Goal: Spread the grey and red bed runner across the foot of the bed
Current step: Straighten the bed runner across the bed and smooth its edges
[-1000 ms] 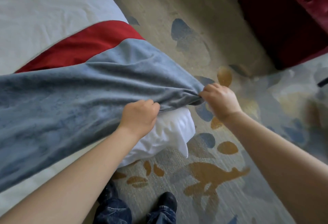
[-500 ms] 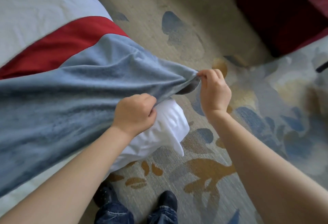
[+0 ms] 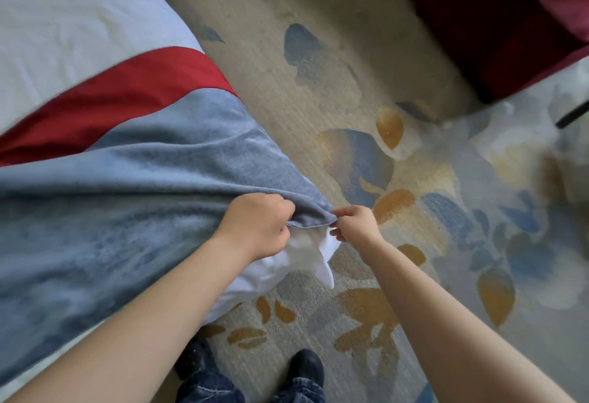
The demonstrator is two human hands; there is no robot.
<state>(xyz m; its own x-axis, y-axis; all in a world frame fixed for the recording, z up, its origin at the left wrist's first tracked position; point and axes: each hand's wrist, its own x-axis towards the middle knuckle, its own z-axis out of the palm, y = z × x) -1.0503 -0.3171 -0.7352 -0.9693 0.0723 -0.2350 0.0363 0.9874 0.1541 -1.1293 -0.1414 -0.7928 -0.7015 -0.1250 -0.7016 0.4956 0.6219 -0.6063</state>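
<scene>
Since half a second ago the right hand (image 3: 357, 224) has dropped from its raised position out over the carpet and is now sitting low and close to the left hand (image 3: 255, 224), with the runner's corner drawn down between them.

The grey and red bed runner (image 3: 143, 195) is lying across the foot of the bed (image 3: 63, 13), its near end hanging over the bed's corner. Its grey part is looking plush and napped, with darker and lighter brushed patches, and shallow folds are fanning out from the two hands. A smooth red band (image 3: 111, 99) is curving along its far edge against the pale, lightly creased sheet.

The left hand is curling into a tight fist around the runner's hemmed edge. The right hand is pinching the very corner of the cloth between thumb and fingertips, with the remaining fingers loosely bent. Just beneath both hands, a white duvet corner (image 3: 302, 262) is poking out in a soft, pointed fold.

A short-pile carpet (image 3: 414, 179) with blue and ochre leaf shapes is spreading under the dark shoes (image 3: 306, 364). A dark red upholstered seat (image 3: 510, 20) is standing well apart at the upper right.
</scene>
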